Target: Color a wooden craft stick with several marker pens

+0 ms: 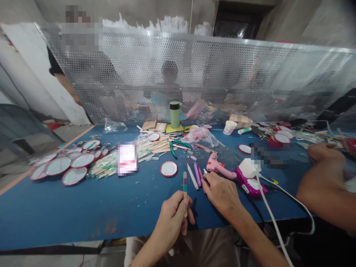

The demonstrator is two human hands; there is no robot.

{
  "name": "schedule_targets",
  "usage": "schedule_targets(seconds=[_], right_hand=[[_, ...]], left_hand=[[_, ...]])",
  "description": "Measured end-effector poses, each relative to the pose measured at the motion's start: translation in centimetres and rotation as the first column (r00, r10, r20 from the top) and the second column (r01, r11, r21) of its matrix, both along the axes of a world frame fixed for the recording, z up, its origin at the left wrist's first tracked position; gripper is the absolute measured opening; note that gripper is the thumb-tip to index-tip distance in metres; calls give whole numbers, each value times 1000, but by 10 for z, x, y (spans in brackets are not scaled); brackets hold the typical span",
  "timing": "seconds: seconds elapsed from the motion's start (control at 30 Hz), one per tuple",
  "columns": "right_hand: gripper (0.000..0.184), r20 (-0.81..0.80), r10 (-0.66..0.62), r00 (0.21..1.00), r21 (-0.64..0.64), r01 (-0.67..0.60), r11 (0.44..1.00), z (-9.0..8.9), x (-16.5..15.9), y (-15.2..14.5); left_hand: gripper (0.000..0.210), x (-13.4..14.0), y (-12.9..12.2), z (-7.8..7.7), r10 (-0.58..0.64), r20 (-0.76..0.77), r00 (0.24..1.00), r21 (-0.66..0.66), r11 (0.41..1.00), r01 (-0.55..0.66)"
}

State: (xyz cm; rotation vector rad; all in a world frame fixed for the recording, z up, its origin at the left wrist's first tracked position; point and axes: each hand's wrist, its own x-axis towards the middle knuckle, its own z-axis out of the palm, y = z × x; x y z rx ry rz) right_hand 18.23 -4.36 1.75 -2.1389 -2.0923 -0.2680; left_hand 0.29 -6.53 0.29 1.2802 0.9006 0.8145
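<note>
My left hand [176, 211] is closed around a wooden craft stick [185, 185], held upright, with purple and teal bands near its top. My right hand [219, 191] rests at the row of marker pens, fingers pinched at a marker pen [205, 171] whose pale tip shows past the index finger; the rest is hidden. Beside those fingers lie a dark pink pen [200, 173], a purple pen [197, 174] and a whitish pen [191, 176]. Just beyond them is a pink hot glue gun [219, 167]. A round white disc with a red rim [168, 169] lies ahead of my left hand.
Several red-rimmed discs [58, 166] and bundled sticks [104, 165] cover the left side. A blurred-out lit panel [127, 158], green-handled pliers [172, 150] and a green tumbler [174, 115] stand farther in. A purple power strip [251, 185] trails cables; another person's arm [322, 185] is at right.
</note>
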Motion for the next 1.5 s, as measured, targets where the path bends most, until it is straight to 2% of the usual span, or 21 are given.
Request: schedule_targets(seconds=[0.33, 0.57, 0.73, 0.9, 1.33, 1.5], right_hand=[[23, -6, -7, 1000, -31, 7, 999, 1, -3, 0], [25, -11, -47, 999, -95, 46, 994, 9, -7, -3], [31, -4, -86, 996, -115, 85, 990, 11, -5, -4], [37, -12, -71, 997, -100, 69, 993, 10, -5, -5], [45, 5, -106, 994, -217, 105, 970, 19, -14, -4], [46, -67, -123, 990, -164, 111, 980, 15, -10, -5]], left_hand=[[46, 0, 1, 0, -2, 11, 1000, -6, 1000, 2], [46, 0, 1, 2, 5, 23, 1000, -13, 1000, -4], [47, -1, 1, 3, 2, 10, 1000, 4, 1000, -2], [45, 0, 0, 5, -1, 19, 1000, -5, 1000, 1], [39, 0, 1, 4, -2, 4, 1000, 8, 1000, 2], [39, 0, 0, 5, -5, 0, 1000, 14, 1000, 5]])
